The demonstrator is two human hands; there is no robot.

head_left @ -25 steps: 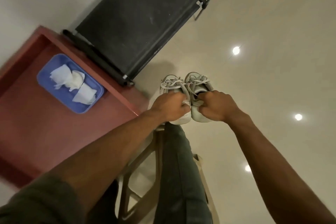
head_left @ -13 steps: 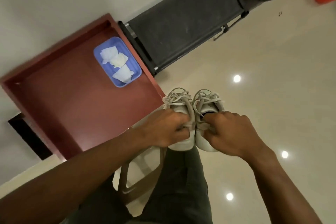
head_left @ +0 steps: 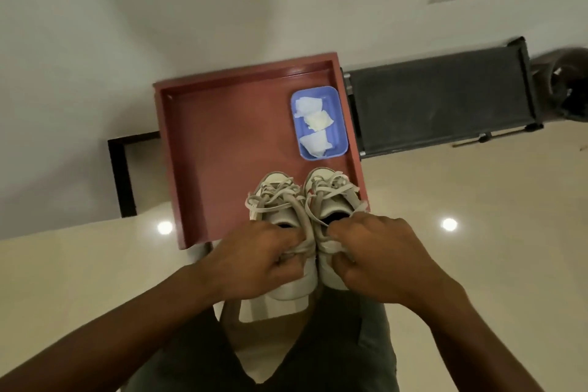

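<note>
Fingers (head_left: 288,237) curl tight around the heels of two pale shoes.
Left hand (head_left: 257,259) grips the left shoe (head_left: 276,200), right hand (head_left: 378,259) grips the right shoe (head_left: 331,194); both toes overlap the red tray (head_left: 229,149), bare towards 11 o'clock, with the blue dish (head_left: 340,118) at 1 o'clock.

2 shoes (head_left: 277,200) partly under hands (head_left: 261,261), blurred bin (head_left: 572,86) cut off

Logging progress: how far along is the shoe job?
Done: left hand grips the left shoe, right hand the right shoe, both lifted. In hand: holding their toes over the red tray. Left, probably: setting them down; wipes in the blue dish lie untouched.
</note>
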